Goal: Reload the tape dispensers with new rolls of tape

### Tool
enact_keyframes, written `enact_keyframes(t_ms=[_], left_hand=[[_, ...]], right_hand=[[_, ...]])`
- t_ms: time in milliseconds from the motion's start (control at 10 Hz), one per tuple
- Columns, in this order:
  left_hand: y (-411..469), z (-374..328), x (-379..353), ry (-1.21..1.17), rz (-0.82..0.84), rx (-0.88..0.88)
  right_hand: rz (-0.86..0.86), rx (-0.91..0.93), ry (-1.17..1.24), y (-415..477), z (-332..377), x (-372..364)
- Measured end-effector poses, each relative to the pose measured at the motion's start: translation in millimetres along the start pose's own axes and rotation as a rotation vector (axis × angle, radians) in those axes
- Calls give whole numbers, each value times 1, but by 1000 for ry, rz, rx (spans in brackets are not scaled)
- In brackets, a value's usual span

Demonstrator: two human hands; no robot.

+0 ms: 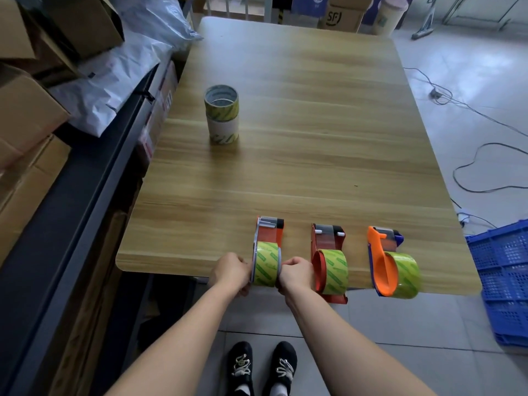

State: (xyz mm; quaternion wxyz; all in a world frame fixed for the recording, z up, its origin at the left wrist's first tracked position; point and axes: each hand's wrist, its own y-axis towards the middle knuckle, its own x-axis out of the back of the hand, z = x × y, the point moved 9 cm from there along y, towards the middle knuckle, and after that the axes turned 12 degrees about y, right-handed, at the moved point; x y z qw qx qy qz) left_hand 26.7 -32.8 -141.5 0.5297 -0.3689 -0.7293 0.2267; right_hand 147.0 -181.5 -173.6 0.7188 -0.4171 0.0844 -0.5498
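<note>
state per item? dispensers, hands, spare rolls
left dispenser: roll loaded, gripped on both sides, at table's near edge
middle dispenser: roll loaded, untouched
orange dispenser: roll loaded, untouched
roll stack: two high, upright, untouched
left hand: grips left dispenser
right hand: grips left dispenser

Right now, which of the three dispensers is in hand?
The leftmost dispenser, red with grey side plates: the left hand and right hand grip it from either side. The middle red dispenser and the orange dispenser are not held.
</note>
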Motion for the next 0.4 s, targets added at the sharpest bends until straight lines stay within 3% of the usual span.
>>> enact_keyframes(t_ms=[300,400], left_hand=[[7,-12,6,153,-76,-107],[7,-13,13,230,-136,-115]], right_hand=[[164,-137,105,-6,5,-6],[62,-44,-4,-7,15,4]])
